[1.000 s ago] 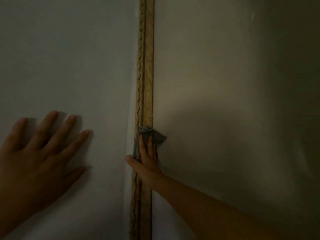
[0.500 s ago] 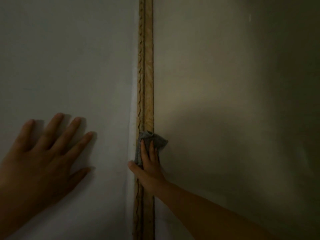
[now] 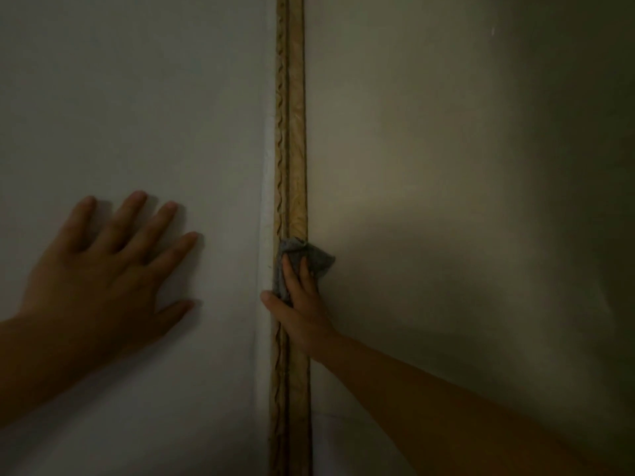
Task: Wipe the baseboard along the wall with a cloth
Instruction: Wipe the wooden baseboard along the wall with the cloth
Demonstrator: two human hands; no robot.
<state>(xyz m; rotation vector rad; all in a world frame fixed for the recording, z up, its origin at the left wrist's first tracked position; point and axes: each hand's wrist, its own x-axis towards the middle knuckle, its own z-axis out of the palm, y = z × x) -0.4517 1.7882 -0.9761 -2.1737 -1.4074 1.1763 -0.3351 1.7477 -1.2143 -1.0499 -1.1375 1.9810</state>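
A tan, patterned baseboard (image 3: pixel 292 132) runs as a narrow strip from top to bottom through the middle of the view. My right hand (image 3: pixel 300 310) presses a small grey cloth (image 3: pixel 318 261) flat against it, fingers on top, thumb on the strip's left edge. The cloth's crumpled corner sticks out to the right of the strip. My left hand (image 3: pixel 103 273) lies flat on the pale wall (image 3: pixel 137 97), fingers spread, holding nothing.
A beige floor surface (image 3: pixel 446 166) fills the right of the view and darkens into shadow toward the right edge. A white seam (image 3: pixel 266 235) borders the baseboard on its left side.
My right hand has slid the cloth a short way up the view along the baseboard. My left hand has shifted up and to the right on the wall.
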